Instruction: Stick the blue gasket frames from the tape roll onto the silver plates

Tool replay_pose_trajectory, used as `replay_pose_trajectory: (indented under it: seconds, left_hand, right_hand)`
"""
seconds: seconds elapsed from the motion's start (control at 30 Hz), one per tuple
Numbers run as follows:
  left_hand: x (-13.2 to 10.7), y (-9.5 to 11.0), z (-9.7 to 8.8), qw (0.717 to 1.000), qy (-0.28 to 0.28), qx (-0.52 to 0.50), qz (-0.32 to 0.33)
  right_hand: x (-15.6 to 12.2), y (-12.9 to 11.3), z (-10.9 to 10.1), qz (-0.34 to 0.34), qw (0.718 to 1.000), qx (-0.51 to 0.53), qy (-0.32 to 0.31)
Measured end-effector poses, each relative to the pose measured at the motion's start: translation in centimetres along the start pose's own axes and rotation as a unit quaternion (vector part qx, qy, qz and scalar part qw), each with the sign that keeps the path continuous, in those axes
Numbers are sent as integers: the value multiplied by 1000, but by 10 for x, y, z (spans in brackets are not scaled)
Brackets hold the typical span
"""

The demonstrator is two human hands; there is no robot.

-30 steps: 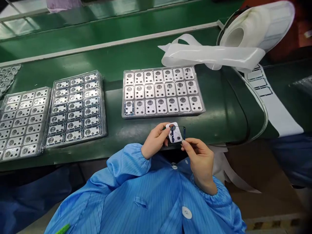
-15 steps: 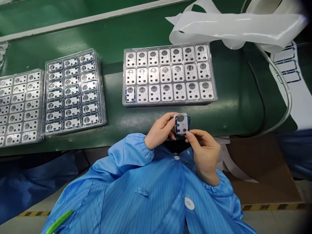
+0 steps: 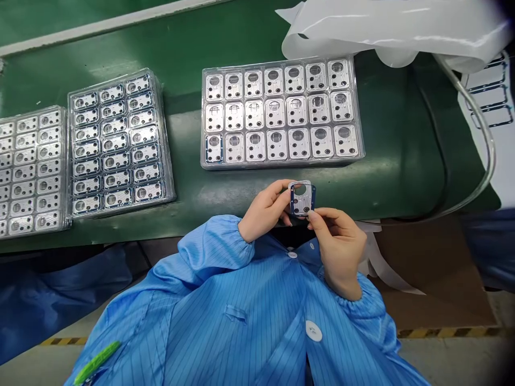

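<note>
Both my hands hold one small silver metal plate (image 3: 301, 197) with round holes and a dark blue frame around its edge, just in front of my chest at the near edge of the green bench. My left hand (image 3: 267, 210) pinches its left side with fingers curled. My right hand (image 3: 337, 244) pinches its lower right corner. Just beyond lies a clear tray (image 3: 357, 156) holding three rows of the same silver plates; the plate at its near left corner (image 3: 214, 148) has a blue frame too.
Two more clear trays of plates sit at the left, one (image 3: 119, 143) with blue-framed parts and one (image 3: 30, 171) at the frame edge. White liner tape (image 3: 386, 32) piles at the far right, trailing down a strip with empty outlines (image 3: 488, 99). Green bench surface (image 3: 402, 161) lies around them.
The blue frame, held apart beside the plate a second ago, now sits around the plate's edge. My view tilted down, so the trays shifted up in the picture.
</note>
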State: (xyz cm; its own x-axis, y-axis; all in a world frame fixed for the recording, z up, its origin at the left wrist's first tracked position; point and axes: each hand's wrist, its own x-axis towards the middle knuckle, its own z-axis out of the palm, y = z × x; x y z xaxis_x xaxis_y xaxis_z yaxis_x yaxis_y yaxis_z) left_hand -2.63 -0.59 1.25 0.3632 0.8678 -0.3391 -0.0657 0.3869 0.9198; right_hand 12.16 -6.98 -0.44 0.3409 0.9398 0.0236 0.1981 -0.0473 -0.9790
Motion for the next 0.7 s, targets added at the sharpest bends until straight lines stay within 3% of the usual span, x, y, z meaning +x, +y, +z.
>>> replay_pose_trajectory:
  seconds: [0.7]
  left_hand:
    - [0,-1,-1,1000,-3,6,10]
  right_hand:
    - [0,0,0,-4,1000,1,-6]
